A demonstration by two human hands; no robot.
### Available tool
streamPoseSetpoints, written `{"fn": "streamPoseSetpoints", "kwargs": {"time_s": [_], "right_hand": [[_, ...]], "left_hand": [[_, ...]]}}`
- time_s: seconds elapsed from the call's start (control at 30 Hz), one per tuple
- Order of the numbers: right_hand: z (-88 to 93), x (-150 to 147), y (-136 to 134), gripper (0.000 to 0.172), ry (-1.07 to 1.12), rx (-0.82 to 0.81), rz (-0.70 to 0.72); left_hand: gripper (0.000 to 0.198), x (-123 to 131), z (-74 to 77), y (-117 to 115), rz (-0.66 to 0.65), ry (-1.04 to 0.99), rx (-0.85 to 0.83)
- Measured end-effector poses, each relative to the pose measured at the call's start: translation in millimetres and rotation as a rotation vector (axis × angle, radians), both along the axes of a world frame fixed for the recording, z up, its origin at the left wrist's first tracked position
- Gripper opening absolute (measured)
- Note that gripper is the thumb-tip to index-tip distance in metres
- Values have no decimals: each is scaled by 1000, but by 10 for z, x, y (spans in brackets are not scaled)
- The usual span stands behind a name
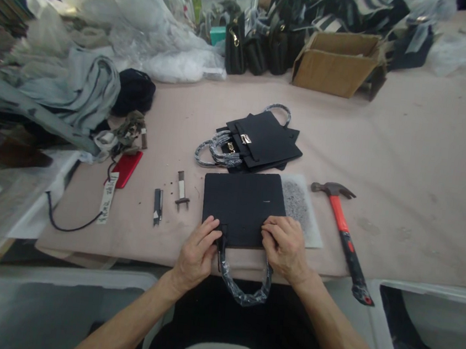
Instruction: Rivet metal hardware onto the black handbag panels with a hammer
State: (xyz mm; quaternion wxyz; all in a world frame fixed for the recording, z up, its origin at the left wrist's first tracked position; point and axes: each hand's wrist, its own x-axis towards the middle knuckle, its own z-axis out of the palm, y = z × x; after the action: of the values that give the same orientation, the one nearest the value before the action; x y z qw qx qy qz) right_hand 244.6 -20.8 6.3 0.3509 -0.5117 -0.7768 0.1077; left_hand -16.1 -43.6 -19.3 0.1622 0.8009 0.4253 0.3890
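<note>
A flat black bag panel [243, 203] lies at the table's near edge, its plastic-wrapped handle [245, 292] hanging over the edge. My left hand [196, 254] has its fingers curled on the panel's lower left corner, where the handle joins. At the lower right corner my right hand [286, 246] presses down with its fingers bent. Behind the panel is a stack of black bag pieces [261, 138] with gold clasps and wrapped handles.
A red-handled hammer [343, 230] lies to the right, next to a grey speckled sheet [300, 204]. Two small tools [170, 195], a red phone [126, 167] and a tagged cord sit left. A cardboard box [339, 60], black bags and plastic wrap crowd the back.
</note>
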Motion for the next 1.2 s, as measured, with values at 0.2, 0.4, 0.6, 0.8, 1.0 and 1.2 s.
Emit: {"fn": "streamPoseSetpoints", "kwargs": {"time_s": [0.2,0.4,0.6,0.8,1.0,1.2], "right_hand": [[16,18,56,14,-53,27,15],[4,58,89,12,-45,81,64],[-90,113,200,7,-65,203,110],[-113,108,210,7,-47,197,99],[-121,101,214,6,-41,208,100],[-133,94,208,5,-60,188,87]], "left_hand": [[40,13,-10,-14,3,-1,-29],[42,13,38,-32,-14,-24,-76],[33,-226,207,129,154,12,-56],[18,-909,432,639,868,364,-432],[17,-1223,479,941,903,449,-667],[22,-1157,587,1014,868,531,-773]]}}
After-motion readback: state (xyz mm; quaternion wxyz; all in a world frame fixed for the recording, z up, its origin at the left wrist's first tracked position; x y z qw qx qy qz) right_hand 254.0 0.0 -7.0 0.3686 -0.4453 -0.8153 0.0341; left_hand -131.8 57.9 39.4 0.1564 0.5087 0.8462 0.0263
